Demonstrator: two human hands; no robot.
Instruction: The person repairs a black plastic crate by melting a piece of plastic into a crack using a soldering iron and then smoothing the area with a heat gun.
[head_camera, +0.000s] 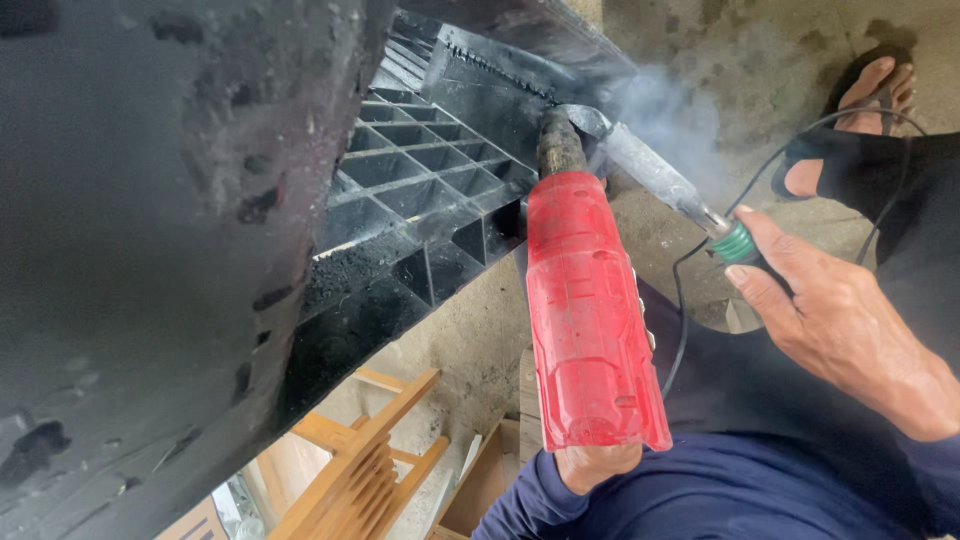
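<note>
While the left hand (598, 465) gripped it from below, mostly hidden with only the knuckles showing at 6 o'clock, the red heat gun (590, 310) stood nearly upright in the middle of the view, its long axis running from 6 toward 12 o'clock and its dark, sooty nozzle (560, 142) aimed up at the edge of the black plastic panel (420, 190). The gun's shell was bright red plastic, ribbed and scuffed, widening toward its lower end. The right hand (840, 320), at 3 o'clock, was closed around the green-collared handle of a soldering iron (660, 180), thumb and forefinger pinched forward on the collar; the iron's grey metal shaft lay along a line from 4 toward 10 o'clock, its flat tip just beside the nozzle and touching the panel's edge. Smoke (670, 110) drifted up at 1 o'clock from where the tips met. A thin black cord (690, 300) looped down from the iron's handle. The panel filled the left side, its underside a grid of open square cells, charred and crumbly near 9 o'clock. A bare foot in a sandal (870, 95) rested on the concrete floor at 2 o'clock. Wooden slats (370, 460) lay at 7 o'clock, beside an open wooden box (480, 485) whose contents could not be made out.
</note>
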